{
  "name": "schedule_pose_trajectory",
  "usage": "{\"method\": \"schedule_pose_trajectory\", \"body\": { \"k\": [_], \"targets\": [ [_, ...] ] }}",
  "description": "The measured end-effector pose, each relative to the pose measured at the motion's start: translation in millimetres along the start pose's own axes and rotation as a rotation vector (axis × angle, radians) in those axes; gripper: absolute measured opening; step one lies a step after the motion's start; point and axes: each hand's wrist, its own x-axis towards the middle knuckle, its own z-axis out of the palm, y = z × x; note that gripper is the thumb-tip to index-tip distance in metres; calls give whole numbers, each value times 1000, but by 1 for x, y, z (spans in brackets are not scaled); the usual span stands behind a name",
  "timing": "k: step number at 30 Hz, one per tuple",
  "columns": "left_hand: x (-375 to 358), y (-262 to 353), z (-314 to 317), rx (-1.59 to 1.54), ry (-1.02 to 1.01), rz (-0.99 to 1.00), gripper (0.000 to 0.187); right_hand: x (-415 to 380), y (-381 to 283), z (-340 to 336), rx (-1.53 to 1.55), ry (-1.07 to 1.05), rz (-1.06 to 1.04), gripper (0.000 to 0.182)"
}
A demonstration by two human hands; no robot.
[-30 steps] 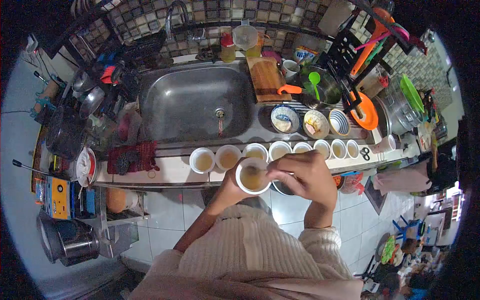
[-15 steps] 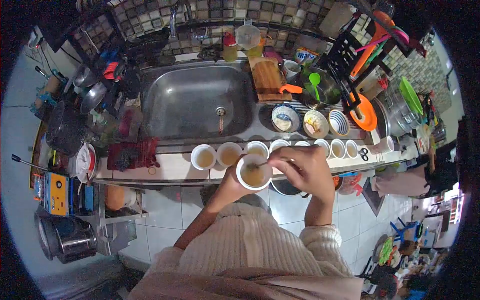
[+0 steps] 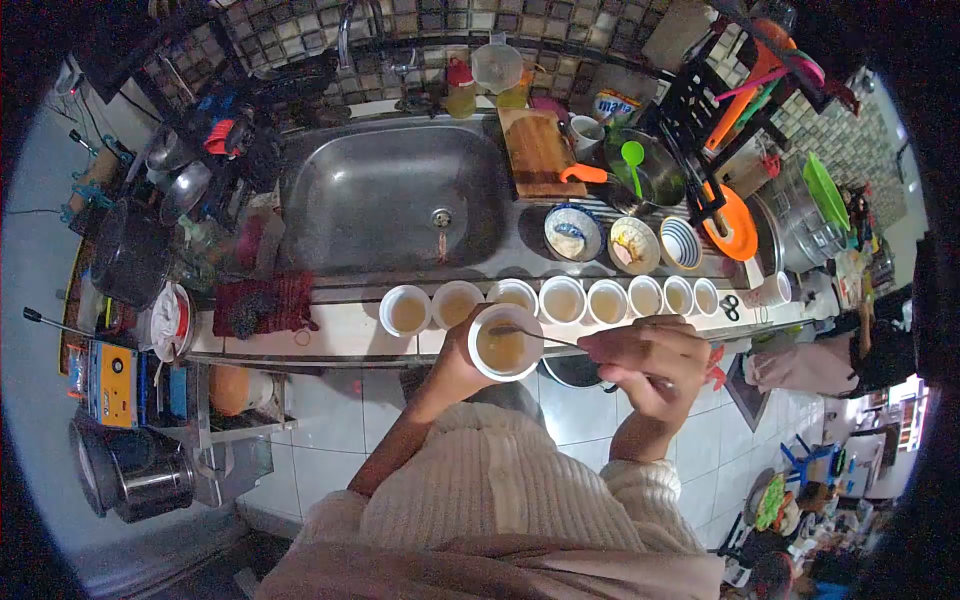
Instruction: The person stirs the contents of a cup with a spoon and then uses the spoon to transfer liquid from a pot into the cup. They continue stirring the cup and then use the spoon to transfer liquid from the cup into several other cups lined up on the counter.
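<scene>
My left hand [image 3: 455, 365] is wrapped round a white cup [image 3: 506, 372] of cloudy yellowish liquid, held in front of the counter edge. Between the fingers of my right hand [image 3: 650, 362] is the handle of a thin metal spoon [image 3: 555, 341], which slants left over the cup's rim. The spoon's bowl end is at the liquid and hard to make out. Behind my hands, several similar white cups [image 3: 563, 300] with pale liquid stand in a row along the counter.
Beyond the row lies a steel sink [image 3: 390, 190]. A wooden cutting board [image 3: 538, 150], small bowls [image 3: 632, 245], a pot with a green ladle [image 3: 632, 155] and an orange plate [image 3: 735, 225] stand right of it. Scissors [image 3: 731, 307] and a dark red cloth [image 3: 265, 305] lie on the counter.
My right hand has moved right and slightly down, drawing the spoon toward the cup's rim, so more of its handle shows. The cup in my left hand has barely shifted.
</scene>
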Motion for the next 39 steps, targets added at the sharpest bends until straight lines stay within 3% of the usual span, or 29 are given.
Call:
{"method": "schedule_pose_trajectory", "body": {
  "k": [5, 7, 12, 18, 25, 27, 31, 33, 35, 38, 39],
  "targets": [
    [-4, -7, -3, 51, 20, -5, 52, -8, 12, 17, -99, -36, -65, 15],
    [-3, -8, -5, 67, 26, 2, 53, -21, 19, 31, 49, 78, 93, 9],
    [2, -4, -8, 123, 103, -34, 50, -48, 33, 66, 274, 293, 235, 31],
    [4, -3, -14, 140, 122, -25, 48, -50, 27, 74, 548, 626, 507, 24],
    [6, -3, -16, 105, 116, -54, 53, -48, 29, 71, 628, 735, 510, 23],
    [7, -2, -15, 127, 150, 31, 51, -44, 28, 72, 577, 809, 474, 19],
    [6, -1, -15, 38, 120, -68, 53, -47, 26, 71, 496, 791, 404, 19],
    [5, -6, -12, 61, 94, -32, 54, -45, 25, 74, 160, 584, 175, 19],
    [4, -10, -8, 72, 106, -9, 56, -38, 27, 69, 98, 254, 51, 15],
    [2, -16, -7, 87, 108, 10, 58, -18, 24, 72, 111, 143, -39, 11],
    [3, -15, -8, 90, 101, 5, 59, -12, 23, 67, 136, 21, -78, 11]
  ]
}}
